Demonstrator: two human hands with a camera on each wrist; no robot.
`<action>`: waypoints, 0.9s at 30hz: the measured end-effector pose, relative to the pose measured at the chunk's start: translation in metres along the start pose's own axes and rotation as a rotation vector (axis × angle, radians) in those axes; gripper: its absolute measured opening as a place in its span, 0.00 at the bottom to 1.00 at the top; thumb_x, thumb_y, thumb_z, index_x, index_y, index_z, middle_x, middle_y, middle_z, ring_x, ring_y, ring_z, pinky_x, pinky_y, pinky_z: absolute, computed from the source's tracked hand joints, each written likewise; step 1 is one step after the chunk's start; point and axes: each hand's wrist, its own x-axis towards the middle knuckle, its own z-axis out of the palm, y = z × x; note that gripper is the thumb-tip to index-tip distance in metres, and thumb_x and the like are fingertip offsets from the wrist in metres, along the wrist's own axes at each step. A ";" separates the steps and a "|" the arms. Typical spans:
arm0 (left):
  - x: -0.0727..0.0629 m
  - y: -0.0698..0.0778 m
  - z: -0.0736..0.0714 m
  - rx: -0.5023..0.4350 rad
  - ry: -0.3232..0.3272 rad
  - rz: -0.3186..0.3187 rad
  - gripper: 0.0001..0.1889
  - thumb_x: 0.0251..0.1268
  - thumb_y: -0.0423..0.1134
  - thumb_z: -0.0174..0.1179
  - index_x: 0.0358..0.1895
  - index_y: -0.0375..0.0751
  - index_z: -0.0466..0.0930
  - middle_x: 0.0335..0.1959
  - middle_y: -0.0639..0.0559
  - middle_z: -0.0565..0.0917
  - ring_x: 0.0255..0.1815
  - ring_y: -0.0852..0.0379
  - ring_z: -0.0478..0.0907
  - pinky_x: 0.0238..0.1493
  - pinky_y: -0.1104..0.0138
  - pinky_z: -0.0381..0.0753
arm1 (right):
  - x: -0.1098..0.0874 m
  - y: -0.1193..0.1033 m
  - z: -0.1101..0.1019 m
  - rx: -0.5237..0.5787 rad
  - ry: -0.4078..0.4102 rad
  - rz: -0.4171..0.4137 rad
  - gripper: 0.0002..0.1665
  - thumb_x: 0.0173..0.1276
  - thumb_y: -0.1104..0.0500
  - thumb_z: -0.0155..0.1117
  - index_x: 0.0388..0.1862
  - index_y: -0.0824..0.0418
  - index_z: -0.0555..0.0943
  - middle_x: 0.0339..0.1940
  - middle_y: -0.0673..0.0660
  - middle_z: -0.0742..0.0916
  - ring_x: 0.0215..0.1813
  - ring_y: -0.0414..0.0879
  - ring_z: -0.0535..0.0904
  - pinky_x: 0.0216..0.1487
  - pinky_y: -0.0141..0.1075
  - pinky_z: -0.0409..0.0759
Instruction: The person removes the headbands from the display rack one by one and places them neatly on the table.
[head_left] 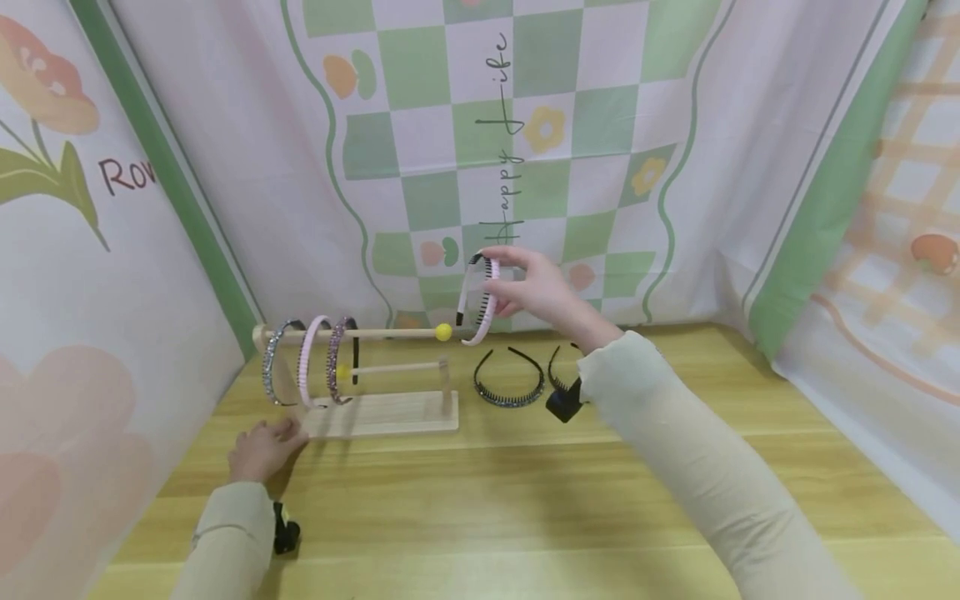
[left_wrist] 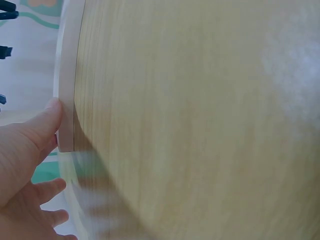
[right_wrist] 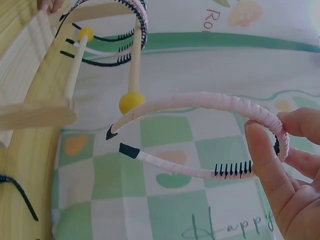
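Currently the right hand (head_left: 536, 287) pinches a pink headband (right_wrist: 195, 100) between thumb and fingers, its ends toward the yellow ball (head_left: 444, 332) at the right tip of the upper rod (head_left: 397, 334), just beside it but off the rod. That rod carries three others: a silvery-blue headband (head_left: 271, 364) leftmost, a paler pink one (head_left: 303, 367), then a purplish glittery one (head_left: 331, 367). The left hand (head_left: 261, 450), fingers spread, touches the left end of the wooden base (head_left: 375, 417). Right of the stand, two dark headbands (head_left: 506, 402) lie on the bench (head_left: 450, 517), one partly hidden.
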 end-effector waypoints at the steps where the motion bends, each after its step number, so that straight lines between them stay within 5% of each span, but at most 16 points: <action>1: 0.000 0.000 0.000 0.001 0.000 0.001 0.38 0.62 0.62 0.49 0.67 0.37 0.59 0.65 0.20 0.47 0.61 0.18 0.41 0.55 0.31 0.41 | -0.001 0.001 -0.004 0.005 0.009 -0.001 0.33 0.62 0.65 0.63 0.66 0.56 0.66 0.65 0.61 0.69 0.32 0.53 0.81 0.36 0.40 0.82; 27: -0.006 0.007 -0.004 0.018 -0.008 0.019 0.37 0.64 0.60 0.48 0.66 0.35 0.59 0.64 0.18 0.47 0.60 0.18 0.42 0.54 0.31 0.43 | -0.036 0.045 -0.096 -0.058 0.162 0.039 0.33 0.65 0.65 0.58 0.69 0.62 0.61 0.69 0.66 0.62 0.30 0.44 0.81 0.35 0.37 0.82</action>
